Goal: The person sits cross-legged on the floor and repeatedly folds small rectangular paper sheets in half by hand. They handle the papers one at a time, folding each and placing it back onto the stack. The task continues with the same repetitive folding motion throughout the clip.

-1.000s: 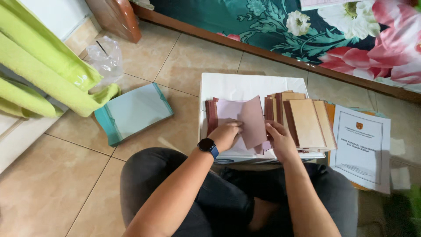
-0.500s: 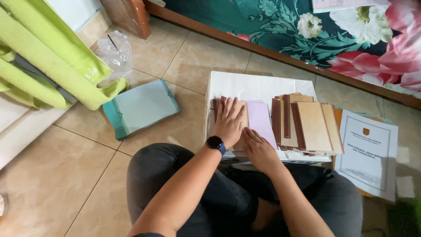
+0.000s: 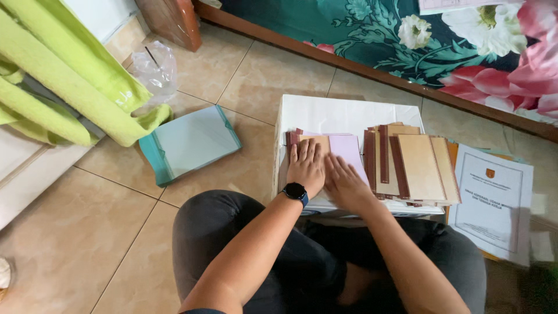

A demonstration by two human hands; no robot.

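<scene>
My left hand (image 3: pixel 306 166), with a black watch on its wrist, lies flat with fingers spread on a stack of brown and maroon cards (image 3: pixel 302 141). My right hand (image 3: pixel 345 181) presses palm down on a pale lilac sheet (image 3: pixel 349 149) beside it. Both rest on a white box (image 3: pixel 343 113) in front of my crossed legs. To the right, a fanned pile of tan and dark brown folded cards (image 3: pixel 414 164) lies on the same box. Neither hand grips anything.
A teal-edged folder (image 3: pixel 189 142) lies on the tiled floor to the left, next to a crumpled clear plastic bag (image 3: pixel 154 71) and lime green cloth (image 3: pixel 70 87). White printed papers (image 3: pixel 491 200) lie at right. A floral mattress (image 3: pixel 407 35) runs along the back.
My right hand has laid down the lilac sheet it was lifting, and both hands now press flat on the stack. The camera moved closer.
</scene>
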